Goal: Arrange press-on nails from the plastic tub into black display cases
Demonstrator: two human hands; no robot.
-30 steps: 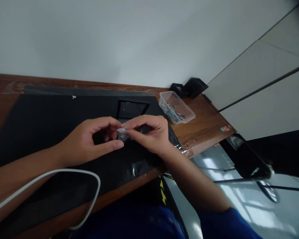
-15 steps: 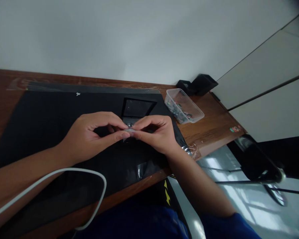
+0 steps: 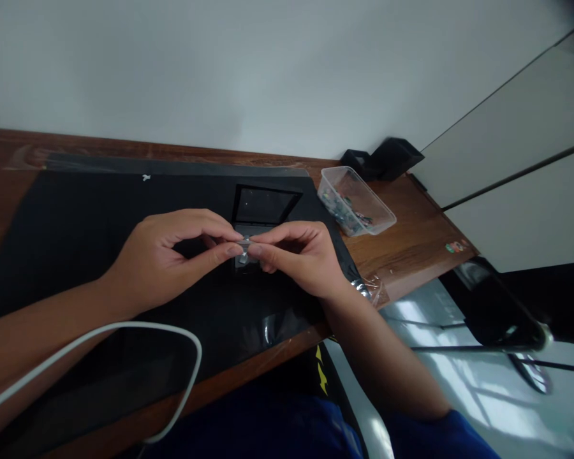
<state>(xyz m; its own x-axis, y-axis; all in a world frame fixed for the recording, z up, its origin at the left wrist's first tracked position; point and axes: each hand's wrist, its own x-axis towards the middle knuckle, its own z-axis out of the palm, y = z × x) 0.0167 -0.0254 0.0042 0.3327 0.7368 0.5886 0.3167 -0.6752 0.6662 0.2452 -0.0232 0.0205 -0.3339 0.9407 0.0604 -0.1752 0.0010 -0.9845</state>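
One small, greyish, translucent piece [image 3: 245, 243], partly hidden, was pinched by the left hand [image 3: 159, 258] and right hand [image 3: 303, 260] over the open black case [image 3: 265, 206].

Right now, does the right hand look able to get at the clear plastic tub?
Probably yes: the tub stands open-topped, beyond and to the right of the right hand, with nothing visible between them, though that hand would likely need to let go of the small pale piece first.
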